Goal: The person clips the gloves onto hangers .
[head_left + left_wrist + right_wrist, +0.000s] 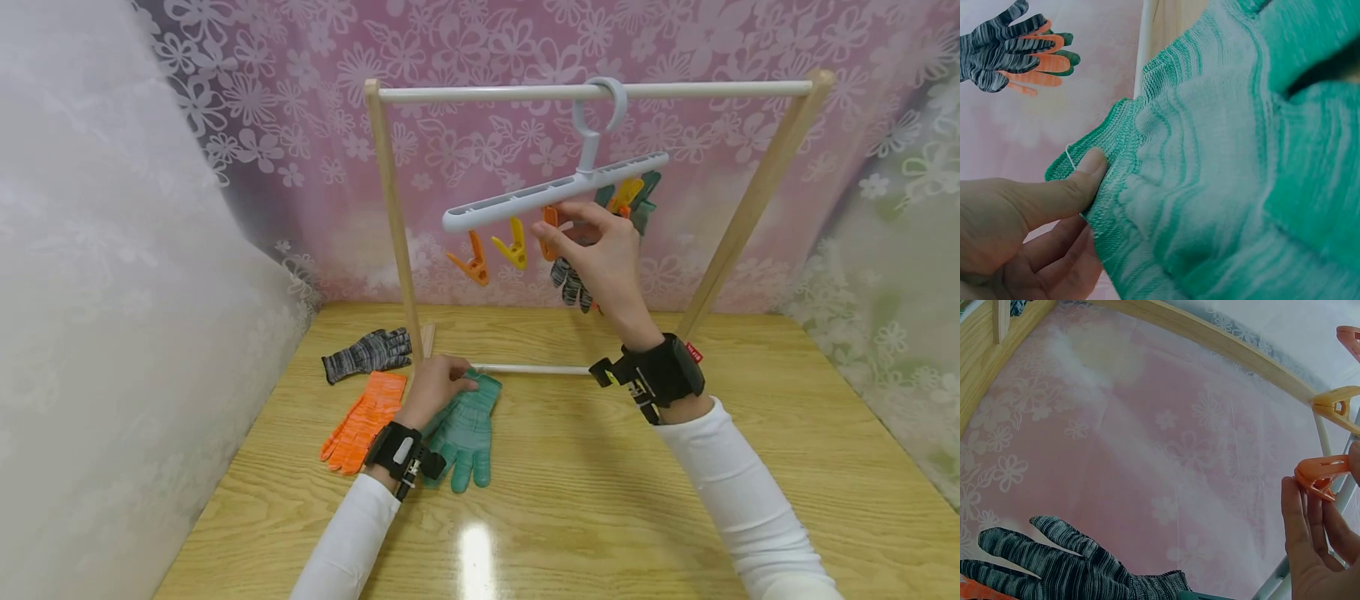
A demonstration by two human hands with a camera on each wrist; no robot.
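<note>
My left hand (435,390) pinches the cuff of a green knit glove (467,429) near the table. In the left wrist view the thumb lies on the glove's cuff (1116,134), and the glove hangs spread to the right. Higher up, my right hand (613,262) holds an orange clothespin (550,235) between thumb and fingers, just under a pale grey hanger (517,200). Seen from the right wrist, that clothespin (1322,472) sits at the fingertips. Another orange clothespin (474,262) and a yellow clothespin (513,246) hang to its left.
The hanger hooks over the white rod (487,93) of a wooden-sided rack (393,200). Behind my right hand hang more gloves, one black-and-grey (1079,562). An orange glove (367,421) and another black-and-grey glove (369,354) lie on the table (585,517) at left.
</note>
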